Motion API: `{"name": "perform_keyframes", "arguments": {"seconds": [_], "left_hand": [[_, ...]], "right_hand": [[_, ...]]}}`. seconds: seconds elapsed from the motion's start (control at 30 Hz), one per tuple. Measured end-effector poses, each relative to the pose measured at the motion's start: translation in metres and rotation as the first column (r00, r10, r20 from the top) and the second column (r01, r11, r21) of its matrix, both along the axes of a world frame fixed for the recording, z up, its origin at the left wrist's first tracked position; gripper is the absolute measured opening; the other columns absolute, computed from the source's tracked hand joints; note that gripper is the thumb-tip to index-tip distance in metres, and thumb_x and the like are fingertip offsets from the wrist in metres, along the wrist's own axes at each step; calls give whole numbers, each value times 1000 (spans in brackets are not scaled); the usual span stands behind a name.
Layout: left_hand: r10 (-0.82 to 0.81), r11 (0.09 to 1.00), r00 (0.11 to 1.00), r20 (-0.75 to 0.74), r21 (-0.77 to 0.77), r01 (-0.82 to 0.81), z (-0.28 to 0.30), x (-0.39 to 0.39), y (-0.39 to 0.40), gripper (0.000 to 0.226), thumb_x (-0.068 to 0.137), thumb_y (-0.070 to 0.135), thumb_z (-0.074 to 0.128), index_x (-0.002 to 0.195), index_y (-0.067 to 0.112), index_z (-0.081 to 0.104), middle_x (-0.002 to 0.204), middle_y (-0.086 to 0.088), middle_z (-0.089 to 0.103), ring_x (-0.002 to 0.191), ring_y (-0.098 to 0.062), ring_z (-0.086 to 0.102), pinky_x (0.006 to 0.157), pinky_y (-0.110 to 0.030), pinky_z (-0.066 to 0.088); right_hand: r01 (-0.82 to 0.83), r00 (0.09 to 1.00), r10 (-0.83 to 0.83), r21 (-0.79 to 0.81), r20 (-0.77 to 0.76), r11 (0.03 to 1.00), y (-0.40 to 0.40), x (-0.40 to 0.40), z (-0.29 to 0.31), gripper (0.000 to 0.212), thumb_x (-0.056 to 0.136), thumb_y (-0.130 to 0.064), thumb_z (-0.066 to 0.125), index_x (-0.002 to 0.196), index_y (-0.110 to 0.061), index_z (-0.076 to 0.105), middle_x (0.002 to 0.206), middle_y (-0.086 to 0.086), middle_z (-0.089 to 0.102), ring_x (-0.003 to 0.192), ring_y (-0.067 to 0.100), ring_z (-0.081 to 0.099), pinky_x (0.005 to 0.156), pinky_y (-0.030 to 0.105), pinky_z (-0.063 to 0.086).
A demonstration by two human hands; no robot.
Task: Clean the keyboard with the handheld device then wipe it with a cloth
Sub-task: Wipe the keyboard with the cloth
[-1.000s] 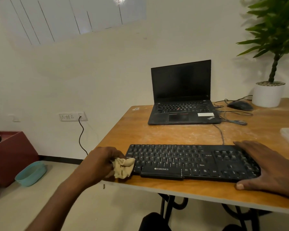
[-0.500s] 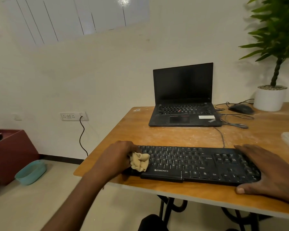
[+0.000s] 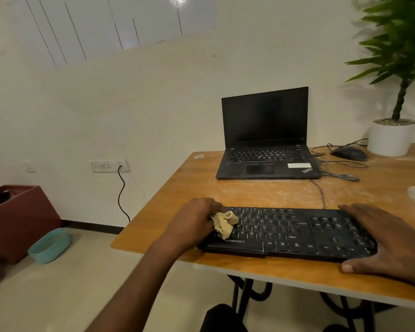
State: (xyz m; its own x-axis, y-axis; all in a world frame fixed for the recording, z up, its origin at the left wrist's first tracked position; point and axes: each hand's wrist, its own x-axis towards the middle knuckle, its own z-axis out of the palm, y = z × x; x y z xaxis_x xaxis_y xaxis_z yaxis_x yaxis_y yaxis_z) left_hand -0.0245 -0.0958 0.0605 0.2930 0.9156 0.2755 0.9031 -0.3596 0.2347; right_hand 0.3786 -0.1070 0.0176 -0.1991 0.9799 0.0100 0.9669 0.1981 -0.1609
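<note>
The left hand (image 3: 193,224) reaches in from the lower left, forearm angled up toward the table's (image 3: 285,275) near edge, fingers curled round a crumpled beige cloth (image 3: 224,223) pressed onto the left end of the black keyboard (image 3: 288,232). The keyboard lies along the near edge. On its right end the right hand (image 3: 383,238) lies flat, fingers straight and spread across the keys, thumb on the wood at the keyboard's front edge.
</note>
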Motion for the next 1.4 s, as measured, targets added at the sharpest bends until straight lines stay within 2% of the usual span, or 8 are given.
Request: {"name": "perform_keyframes", "arguments": {"seconds": [0.13, 0.27, 0.43, 0.67, 0.9, 1.03, 1.27, 1.4], "left_hand": [[65, 998, 995, -74, 29, -63, -4, -19, 2, 33, 91, 10, 66, 117, 29, 74, 109, 9, 72, 94, -11, 64, 71, -23, 48], [182, 983, 981, -70, -8, -183, 0, -58, 3, 36, 89, 5, 65, 115, 28, 75, 108, 9, 73, 96, -12, 64, 76, -25, 51], [115, 993, 993, -12, 20, -115, -3, -48, 10, 27, 90, 15, 72, 113, 28, 75, 103, 11, 71, 90, -7, 61, 68, -16, 43], [17, 999, 999, 33, 44, -18, -6, 0, 34, 33, 91, 8, 70, 118, 26, 74, 110, 7, 72, 94, -9, 63, 80, -29, 55], [179, 984, 982, -60, 22, -178, -3, -53, 41, 28, 88, 7, 69, 107, 26, 76, 104, 6, 73, 87, -10, 61, 66, -21, 43], [158, 987, 986, -51, 28, -157, -2, -54, 45, 28, 89, 8, 70, 110, 25, 76, 106, 5, 73, 91, -11, 63, 71, -24, 46], [-5, 999, 1000, 6, 46, 5, -2, 16, 58, 32, 93, 7, 68, 121, 22, 73, 114, 2, 72, 99, -11, 64, 82, -25, 50], [39, 999, 999, -4, 32, -39, -1, 12, 58, 30, 92, 10, 70, 120, 22, 73, 115, 3, 72, 100, -12, 64, 88, -28, 55]], "right_hand": [[-3, 1000, 3, 2, -23, 1000, -1, -1, 2, 129, 39, -111, 41, 139, -60, -23, 168, -9, 1, 154, 16, 7, 125, 41, 16], [-1, 999, 2, 11, -49, 1000, -2, 0, -1, 132, 40, -110, 44, 143, -58, -19, 168, -9, 3, 154, 16, 9, 125, 42, 18], [-4, 999, 5, 26, -46, 1000, -2, -2, 1, 138, 39, -110, 44, 150, -53, -14, 168, -7, 7, 153, 17, 12, 124, 41, 19], [-15, 998, 17, 29, -54, 999, -4, -2, 2, 134, 41, -109, 46, 148, -55, -13, 167, -8, 11, 152, 16, 16, 123, 44, 23], [-26, 997, 28, 18, -67, 999, -5, -2, 4, 132, 42, -108, 47, 145, -57, -16, 168, -8, 8, 152, 16, 15, 124, 42, 21], [-20, 999, 21, 10, -48, 1000, -5, -3, 5, 137, 40, -109, 45, 150, -53, -15, 167, -8, 8, 152, 16, 15, 124, 43, 22], [-11, 999, 11, -9, -33, 1000, -7, -3, 6, 139, 41, -110, 42, 153, -49, -13, 168, -8, 5, 153, 16, 12, 124, 42, 21], [-10, 999, 9, -16, -32, 1000, -8, -5, 9, 140, 40, -111, 41, 153, -48, -13, 168, -8, 3, 153, 16, 9, 125, 41, 18]]}}
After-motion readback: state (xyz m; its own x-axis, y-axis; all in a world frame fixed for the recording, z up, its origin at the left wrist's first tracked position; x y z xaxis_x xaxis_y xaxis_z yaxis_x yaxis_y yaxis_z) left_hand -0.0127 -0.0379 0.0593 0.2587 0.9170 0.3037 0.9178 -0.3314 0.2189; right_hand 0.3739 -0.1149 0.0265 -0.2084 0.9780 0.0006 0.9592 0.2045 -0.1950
